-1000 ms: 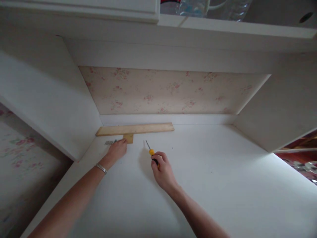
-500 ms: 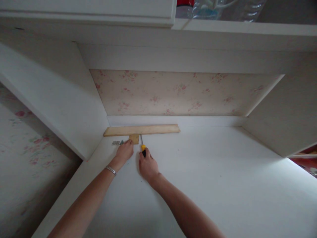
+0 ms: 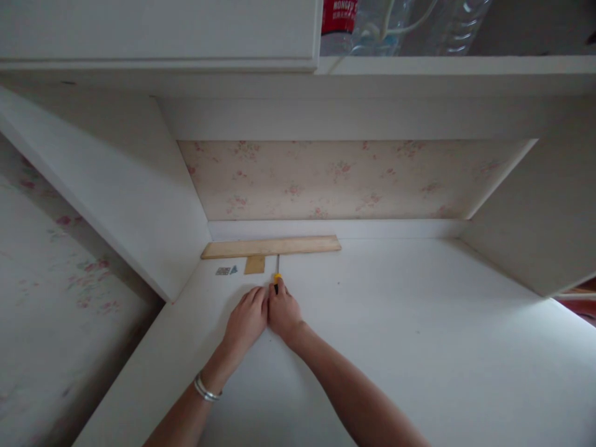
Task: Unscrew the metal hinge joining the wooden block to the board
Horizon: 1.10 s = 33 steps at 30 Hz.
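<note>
My right hand [image 3: 285, 308] is closed around the yellow and black handle of a screwdriver [image 3: 278, 277], whose thin shaft points away toward a long wooden board [image 3: 270, 247]. Beside it, my left hand [image 3: 249, 313] rests against the right one, fingers curled together; whatever they may hold is hidden. A small square wooden block [image 3: 254, 264] lies just in front of the board, left of the screwdriver shaft. Farther left sit some small metal pieces [image 3: 223, 271] and a little pile of what look like screws [image 3: 233, 270].
A white tabletop [image 3: 395, 347] spreads under both hands, with white side panels [image 3: 139, 205] left and right. Flowered wallpaper [image 3: 335, 180] shows at the back. Overhead, a shelf [image 3: 456, 64] holds clear plastic bottles [image 3: 338, 25].
My left hand has let go of the wooden block and come back right to meet my right hand. The screwdriver stays in my right hand. The view has tilted slightly.
</note>
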{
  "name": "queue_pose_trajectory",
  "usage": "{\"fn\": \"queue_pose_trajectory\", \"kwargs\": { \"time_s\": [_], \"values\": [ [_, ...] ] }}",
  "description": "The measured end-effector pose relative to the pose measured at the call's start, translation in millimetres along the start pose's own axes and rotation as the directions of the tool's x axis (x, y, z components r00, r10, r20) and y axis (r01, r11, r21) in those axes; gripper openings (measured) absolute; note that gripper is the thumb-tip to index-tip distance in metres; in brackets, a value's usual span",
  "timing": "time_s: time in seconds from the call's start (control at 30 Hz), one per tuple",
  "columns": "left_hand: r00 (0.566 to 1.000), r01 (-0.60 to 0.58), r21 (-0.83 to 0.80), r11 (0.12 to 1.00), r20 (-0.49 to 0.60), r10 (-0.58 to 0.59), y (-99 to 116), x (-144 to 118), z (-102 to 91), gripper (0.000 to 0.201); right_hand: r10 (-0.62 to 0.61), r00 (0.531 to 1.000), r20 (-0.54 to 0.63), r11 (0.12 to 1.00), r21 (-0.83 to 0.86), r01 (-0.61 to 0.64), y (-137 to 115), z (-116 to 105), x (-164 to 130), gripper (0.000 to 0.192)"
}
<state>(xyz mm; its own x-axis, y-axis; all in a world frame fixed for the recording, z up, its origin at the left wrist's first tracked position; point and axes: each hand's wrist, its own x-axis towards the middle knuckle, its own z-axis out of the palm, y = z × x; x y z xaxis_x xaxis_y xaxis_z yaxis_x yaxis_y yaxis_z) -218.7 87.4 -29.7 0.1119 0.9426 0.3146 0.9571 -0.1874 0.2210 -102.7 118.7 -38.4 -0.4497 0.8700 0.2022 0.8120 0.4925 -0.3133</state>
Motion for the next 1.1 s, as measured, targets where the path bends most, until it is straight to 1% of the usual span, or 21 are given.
{"fn": "queue_pose_trajectory", "kwargs": {
  "time_s": [0.07,0.13,0.23,0.3,0.4,0.5,0.6,0.7,0.8,0.83,0.87,0.9,0.93,0.97,1.0,1.03,1.07,1.1],
  "values": [
    [0.999,0.028,-0.071,0.997,-0.014,-0.029,8.1,-16.0,-4.4,0.030,-0.008,1.000,0.005,1.000,0.003,0.008,1.4,0.2,-0.2,0.039],
    [0.999,0.045,-0.136,0.990,-0.016,-0.048,11.8,-30.4,-7.3,0.029,-0.002,1.000,0.006,1.000,0.009,0.002,2.1,-0.2,-1.5,0.041],
    [0.997,0.073,-0.220,0.973,-0.005,-0.077,10.4,-47.0,-7.4,0.027,0.036,0.999,-0.007,0.999,0.034,-0.035,1.8,-2.2,-4.4,0.048],
    [0.994,0.102,-0.268,0.958,-0.003,-0.107,6.7,-53.0,-4.7,0.026,0.058,0.998,-0.016,0.997,0.058,-0.057,1.1,-3.7,-6.1,0.049],
    [0.988,0.135,-0.364,0.922,-0.026,-0.154,1.8,-53.9,1.4,0.023,0.045,0.999,-0.017,0.996,0.080,-0.044,0.4,-5.2,-7.8,0.051],
    [0.980,0.152,-0.459,0.876,-0.049,-0.195,1.4,-49.8,5.9,0.021,0.031,0.999,0.009,0.996,0.087,-0.031,0.3,-5.7,-8.7,0.057],
    [0.976,0.158,-0.522,0.838,-0.045,-0.212,3.6,-47.0,5.7,0.021,0.042,0.999,0.030,0.995,0.094,-0.045,0.7,-6.2,-9.6,0.059],
    [0.976,0.171,-0.566,0.806,-0.016,-0.219,4.4,-47.2,2.0,0.021,0.043,0.999,0.014,0.994,0.102,-0.044,1.3,-9.7,-13.0,0.061],
    [0.973,0.195,-0.593,0.781,0.016,-0.231,2.5,-49.0,-0.3,0.021,0.040,0.999,-0.035,0.987,0.159,-0.034,-2.1,-23.6,-23.1,0.062],
    [0.972,0.199,-0.596,0.778,0.022,-0.232,1.6,-49.6,-0.3,0.021,0.054,0.997,-0.055,0.977,0.209,-0.041,-5.2,-32.5,-28.8,0.058],
    [0.972,0.204,-0.596,0.777,0.029,-0.233,0.9,-50.1,0.0,0.020,0.081,0.995,-0.067,0.957,0.284,-0.059,-9.6,-44.4,-36.1,0.051],
    [0.972,0.210,-0.596,0.775,0.039,-0.234,0.7,-50.4,0.3,0.020,0.116,0.990,-0.074,0.917,0.391,-0.078,-14.9,-59.3,-45.3,0.040],
    [0.971,0.217,-0.600,0.770,0.050,-0.234,1.4,-50.6,0.1,0.020,0.161,0.984,-0.071,0.839,0.536,-0.099,-21.0,-77.2,-56.7,0.030],
    [0.969,0.225,-0.611,0.759,0.064,-0.237,3.4,-50.8,-1.1,0.020,0.197,0.980,-0.025,0.704,0.699,-0.124,-27.0,-97.9,-70.6,0.023],
    [0.967,0.238,-0.629,0.740,0.080,-0.243,7.0,-51.1,-4.0,0.019,0.199,0.978,0.067,0.509,0.846,-0.162,-32.5,-120.4,-87.0,0.024],
    [0.963,0.251,-0.660,0.708,0.099,-0.249,12.6,-52.0,-9.3,0.018,0.165,0.975,0.145,0.297,0.936,-0.190,-36.6,-143.9,-105.7,0.026],
    [0.960,0.263,-0.705,0.659,0.123,-0.252,20.0,-53.7,-17.3,0.017,0.131,0.973,0.191,0.109,0.972,-0.206,-39.0,-167.2,-126.4,0.028],
    [0.955,0.278,-0.757,0.592,0.153,-0.253,29.1,-56.8,-28.5,0.014,0.116,0.977,0.179,-0.029,0.984,-0.177,-39.3,-189.0,-148.3,0.030]
  ]
}}
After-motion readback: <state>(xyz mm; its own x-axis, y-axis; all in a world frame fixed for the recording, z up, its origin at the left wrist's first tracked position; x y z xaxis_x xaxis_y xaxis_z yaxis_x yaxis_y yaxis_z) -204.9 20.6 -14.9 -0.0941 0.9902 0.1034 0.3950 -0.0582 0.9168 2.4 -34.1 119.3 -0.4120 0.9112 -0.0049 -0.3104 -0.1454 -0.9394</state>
